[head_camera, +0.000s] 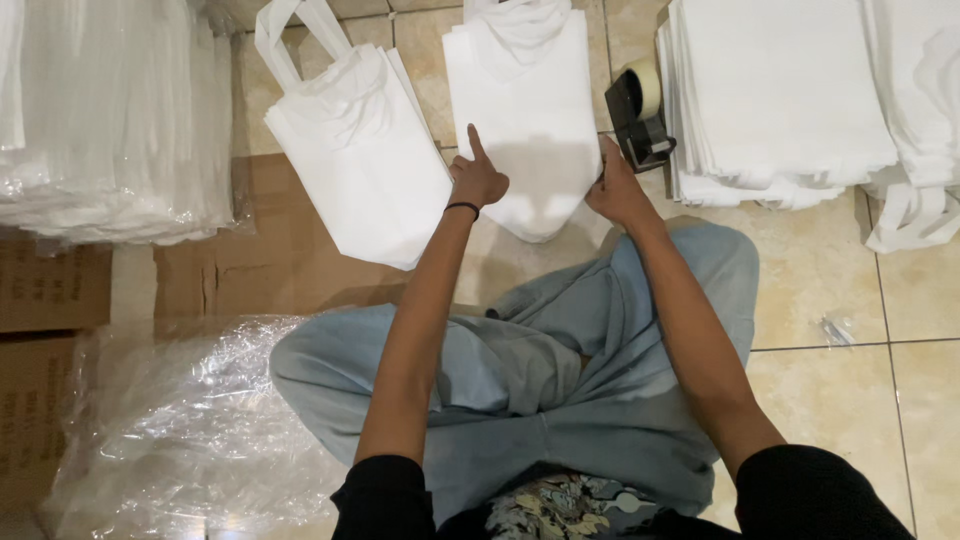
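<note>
Legs (560, 390), crossed, in pale blue trousers, nearest the camera on the tiled floor (830, 290). Clear plastic sheeting (170, 420), crumpled, at the near left, over flattened cardboard (270, 260).

Left hand (478, 180), dark band at the wrist, index finger stretched forward, other fingers curled in; it rests on the left edge of a folded white bag (525, 110) lying on the floor straight ahead. Right hand (618, 190) touches that bag's right edge; whether its fingers pinch the fabric cannot be told.

Second white bag (355, 150), handles up, just left of the first. Black tape dispenser (638, 115) just beyond the right hand. Stack of white bags (790, 100), far right. Wrapped bundle (110, 120), far left.
</note>
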